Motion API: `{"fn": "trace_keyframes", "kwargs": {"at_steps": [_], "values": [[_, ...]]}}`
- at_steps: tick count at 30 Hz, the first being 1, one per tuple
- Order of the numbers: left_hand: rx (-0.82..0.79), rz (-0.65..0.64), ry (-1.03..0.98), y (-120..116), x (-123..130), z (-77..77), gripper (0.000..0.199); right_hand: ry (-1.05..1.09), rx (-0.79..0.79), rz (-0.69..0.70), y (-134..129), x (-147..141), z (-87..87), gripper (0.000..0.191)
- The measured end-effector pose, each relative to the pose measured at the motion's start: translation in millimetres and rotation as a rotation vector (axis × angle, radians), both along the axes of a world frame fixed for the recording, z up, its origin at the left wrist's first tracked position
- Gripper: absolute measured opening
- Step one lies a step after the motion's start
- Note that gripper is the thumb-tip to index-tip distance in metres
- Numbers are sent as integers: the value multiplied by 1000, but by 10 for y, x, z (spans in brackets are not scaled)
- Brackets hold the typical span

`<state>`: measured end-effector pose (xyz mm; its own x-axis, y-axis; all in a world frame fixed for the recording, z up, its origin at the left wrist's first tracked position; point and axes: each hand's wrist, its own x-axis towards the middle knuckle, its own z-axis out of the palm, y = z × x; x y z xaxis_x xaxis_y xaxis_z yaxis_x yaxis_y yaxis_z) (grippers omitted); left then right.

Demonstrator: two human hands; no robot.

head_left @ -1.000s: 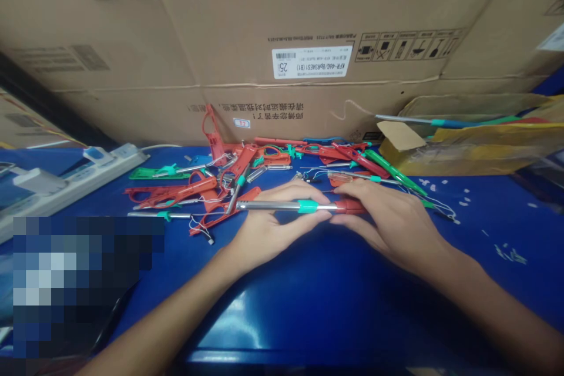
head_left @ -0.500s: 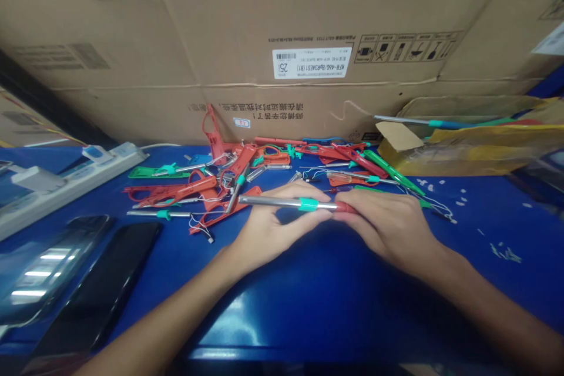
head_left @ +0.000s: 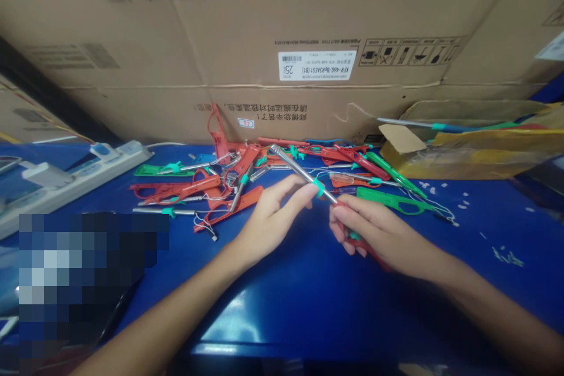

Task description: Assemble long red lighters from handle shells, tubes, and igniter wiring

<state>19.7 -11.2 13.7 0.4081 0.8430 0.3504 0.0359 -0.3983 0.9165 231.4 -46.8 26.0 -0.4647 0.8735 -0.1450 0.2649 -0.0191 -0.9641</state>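
Note:
A red lighter-like tool with a metal tube [head_left: 294,168] is held between both hands, its tube slanting up to the left. My left hand [head_left: 275,211] pinches the tube at its green clip [head_left: 318,187]. My right hand [head_left: 374,223] grips the red handle, which is partly hidden by the fingers and palm. Beyond my hands lies a pile of red and green plastic handle pieces [head_left: 247,164], metal tubes and thin white wires. A green handle shell [head_left: 388,200] lies just behind my right hand.
A large cardboard box [head_left: 176,59] stands upright across the back. On the left lies a white power strip [head_left: 79,179] with plugs; a blurred patch covers the table below it. Yellow-taped cardboard [head_left: 493,150] sits at the right, near small white scraps [head_left: 509,257].
The tube has swung from nearly level to slanting up-left, and the right hand has turned, showing more of the red handle. The view has shifted slightly.

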Motion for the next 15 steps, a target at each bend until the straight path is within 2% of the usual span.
{"fn": "trace_keyframes", "kwargs": {"at_steps": [4, 8, 12, 15], "values": [[-27, -24, -36, -23, 42, -43, 25, 68, -79, 52, -44, -22, -25, 37], [-4, -16, -24, -37, 57, -69, 22, 130, -60, 90, -39, -36, -30, 35], [42, 9, -14, -32, 69, -80, 19, 206, -39, 24, 7, -74, -41, 25], [19, -7, -26, -25, 84, -99, 16, 204, -21, -31, 38, -84, -46, 26]]}}
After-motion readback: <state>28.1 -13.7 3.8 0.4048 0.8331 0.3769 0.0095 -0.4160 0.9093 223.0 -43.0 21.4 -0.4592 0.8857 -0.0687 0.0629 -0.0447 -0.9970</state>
